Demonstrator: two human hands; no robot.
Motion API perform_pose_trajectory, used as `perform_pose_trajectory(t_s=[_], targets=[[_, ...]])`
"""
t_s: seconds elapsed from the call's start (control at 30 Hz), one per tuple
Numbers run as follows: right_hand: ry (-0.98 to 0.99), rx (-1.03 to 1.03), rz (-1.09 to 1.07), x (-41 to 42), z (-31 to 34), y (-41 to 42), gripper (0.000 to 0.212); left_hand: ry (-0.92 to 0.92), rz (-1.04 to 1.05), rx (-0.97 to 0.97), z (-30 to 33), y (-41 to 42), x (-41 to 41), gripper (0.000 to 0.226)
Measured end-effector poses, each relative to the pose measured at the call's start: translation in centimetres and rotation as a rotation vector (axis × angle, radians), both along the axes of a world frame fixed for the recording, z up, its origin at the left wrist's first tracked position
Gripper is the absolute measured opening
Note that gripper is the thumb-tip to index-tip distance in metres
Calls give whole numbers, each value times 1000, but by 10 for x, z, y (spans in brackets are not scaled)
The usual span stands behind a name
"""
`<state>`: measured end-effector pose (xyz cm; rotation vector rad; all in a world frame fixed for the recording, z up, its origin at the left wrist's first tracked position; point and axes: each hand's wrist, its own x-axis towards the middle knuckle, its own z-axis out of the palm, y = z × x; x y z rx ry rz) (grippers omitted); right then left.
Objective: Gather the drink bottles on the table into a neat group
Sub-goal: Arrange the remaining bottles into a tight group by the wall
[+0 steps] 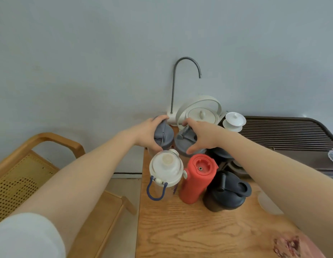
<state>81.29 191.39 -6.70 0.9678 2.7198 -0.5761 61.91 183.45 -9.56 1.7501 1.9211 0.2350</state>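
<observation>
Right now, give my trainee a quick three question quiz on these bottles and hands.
1. True or false: the red bottle lies on its side.
2. What does each hand grip?
A. a grey-lidded bottle
B. the kettle
C. nothing
3. Fill in: the clear bottle stands to the ____ of the red one.

Key: 1 false, it is upright. 2 A: left hand on the left grey bottle, right hand on the right grey bottle. 3 left.

Bare forearms, left hand (149, 135), right hand (203, 135), white sleeve (26, 237) on the left upper arm.
</observation>
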Motion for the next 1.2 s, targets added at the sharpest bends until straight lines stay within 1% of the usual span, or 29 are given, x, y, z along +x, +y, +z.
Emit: perform_pose_trajectory(t_s=[0.1, 0.23, 0.3, 0.4, 0.47, 0.5, 0.6, 0.63, 0.73, 0.77, 0.87, 0.93, 1.07, 1.13, 1.2], targets=[[42, -15, -19, 2, -3, 3, 80, -27, 81, 48, -7, -5, 1, 110], [73, -40, 13, 6, -7, 4, 79, -59, 157, 48, -12, -17, 1, 118], [77, -41, 13, 7, -8, 4, 82, -100, 180, 57, -13, -22, 0, 120], [91, -29, 0, 8, -10, 4, 95, -215, 223, 81, -14, -27, -2, 120], [97, -33, -36, 8, -12, 4, 97, -236, 233, 92, -15, -28, 2, 118], [99, -31, -52, 8, -12, 4, 92, -239, 230, 94, -16, -28, 4, 118], [97, 6, -22, 8, -10, 6, 68, -266, 228, 77, -15, -25, 7, 118], [118, 5, -8, 8, -8, 7, 67, -272, 226, 61, -14, -24, 8, 118], [167, -19, 22, 9, 4, 11, 74, -242, 200, 15, -11, -25, 8, 115], [142, -12, 49, 8, 7, 12, 71, -244, 194, 4, -10, -25, 7, 112], [17, 39, 167, 5, 13, 15, 53, -289, 212, -31, -7, -25, 3, 106], [-15, 60, 216, 3, 17, 14, 48, -295, 213, -41, -4, -25, 1, 106], [-51, 172, 342, -4, 14, 12, 48, -320, 220, -53, -1, -26, -1, 106], [-9, 111, 331, -1, 9, 14, 59, -350, 234, -50, -3, -26, 0, 107], [48, -37, 219, 6, 9, 19, 73, -378, 244, -47, -4, -26, 1, 110]])
